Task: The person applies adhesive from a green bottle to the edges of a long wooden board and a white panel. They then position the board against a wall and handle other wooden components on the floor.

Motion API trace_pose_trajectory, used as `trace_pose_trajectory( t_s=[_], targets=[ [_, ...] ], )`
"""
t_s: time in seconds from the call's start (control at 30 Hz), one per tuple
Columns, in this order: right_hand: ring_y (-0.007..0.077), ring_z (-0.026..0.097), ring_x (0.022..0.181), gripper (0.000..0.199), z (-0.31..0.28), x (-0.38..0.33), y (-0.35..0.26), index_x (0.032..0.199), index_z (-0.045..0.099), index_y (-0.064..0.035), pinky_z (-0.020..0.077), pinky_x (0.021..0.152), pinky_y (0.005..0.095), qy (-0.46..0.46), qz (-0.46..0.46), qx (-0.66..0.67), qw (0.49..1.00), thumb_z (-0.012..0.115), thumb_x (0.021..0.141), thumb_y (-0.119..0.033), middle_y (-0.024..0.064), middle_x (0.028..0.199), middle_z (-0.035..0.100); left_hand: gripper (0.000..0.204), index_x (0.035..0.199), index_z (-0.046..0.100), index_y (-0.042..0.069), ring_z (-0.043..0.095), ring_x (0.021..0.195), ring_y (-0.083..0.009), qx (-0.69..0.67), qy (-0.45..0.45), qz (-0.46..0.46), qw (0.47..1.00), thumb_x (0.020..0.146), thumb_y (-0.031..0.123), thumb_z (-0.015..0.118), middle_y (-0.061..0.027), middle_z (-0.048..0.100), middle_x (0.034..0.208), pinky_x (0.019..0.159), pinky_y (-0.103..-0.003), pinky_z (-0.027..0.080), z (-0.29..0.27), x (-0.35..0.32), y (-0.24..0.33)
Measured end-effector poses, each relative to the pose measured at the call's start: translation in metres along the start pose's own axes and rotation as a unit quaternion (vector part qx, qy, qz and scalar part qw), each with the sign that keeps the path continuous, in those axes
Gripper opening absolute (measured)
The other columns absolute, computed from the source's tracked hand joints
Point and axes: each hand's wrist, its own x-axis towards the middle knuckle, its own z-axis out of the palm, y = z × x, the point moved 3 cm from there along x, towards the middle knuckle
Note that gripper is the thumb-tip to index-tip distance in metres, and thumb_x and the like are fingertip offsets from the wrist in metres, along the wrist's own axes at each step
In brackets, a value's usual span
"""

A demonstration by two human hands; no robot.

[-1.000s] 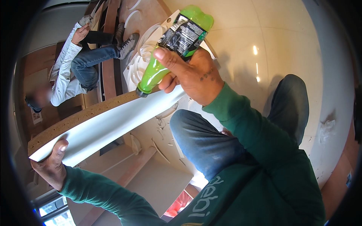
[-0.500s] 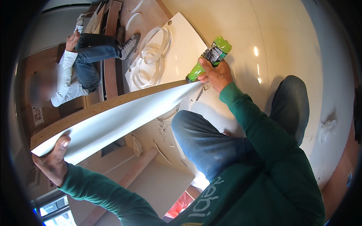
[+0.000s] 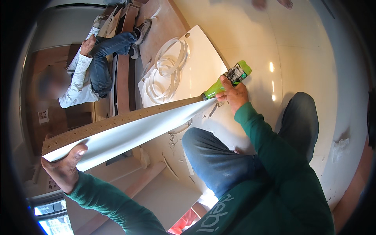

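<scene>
While the left hand (image 3: 64, 169) grips white-faced chipboard (image 3: 131, 127), the right hand (image 3: 235, 96) clasps a glossy tapered bottle (image 3: 235, 75)

Floor (image 3: 299, 64): glossy cream tile, upper right to centre of the frame
White panel (image 3: 203, 58): flat on the floor, upper centre
Coiled white strips (image 3: 169, 73): loose on that panel
Long sliver (image 3: 170, 167): on the floor, lower centre-left

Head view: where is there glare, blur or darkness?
Head view: white glare on the floor, right of the bottle; same view, lower left: a bright, washed-out window; upper left: the other person's head blurred; all corners black.
</scene>
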Motion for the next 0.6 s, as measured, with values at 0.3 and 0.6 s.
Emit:
trace_pose_trajectory(
  t_s=[0.3,0.6],
  targets=[
    [0.0159,0.067,0.065,0.039,0.091,-0.074,-0.1,0.108,0.064,-0.0004,0.0563,0.057,0.0293,-0.19,-0.031,0.074,0.978,0.07,0.097,-0.037,0.0079,0.086,0.068,0.059,0.095,0.072,-0.002,0.07,0.076,-0.0174,0.005,0.003,-0.021,1.0,0.053,0.026,0.102,-0.0077,0.075,0.082,0.076,-0.031,0.055,0.013,-0.001,0.021],
    [0.0127,0.065,0.059,0.036,0.135,-0.122,-0.149,0.1,0.068,0.0017,0.054,0.054,0.0265,-0.245,-0.139,0.03,0.959,0.073,0.095,-0.034,0.0073,0.076,0.069,0.055,0.092,0.072,0.0,0.073,0.074,-0.0173,-0.032,-0.012,-0.023,0.999,0.052,0.024,0.101,-0.0102,0.076,0.079,0.073,-0.033,0.058,0.018,0.004,0.026]
  ],
)
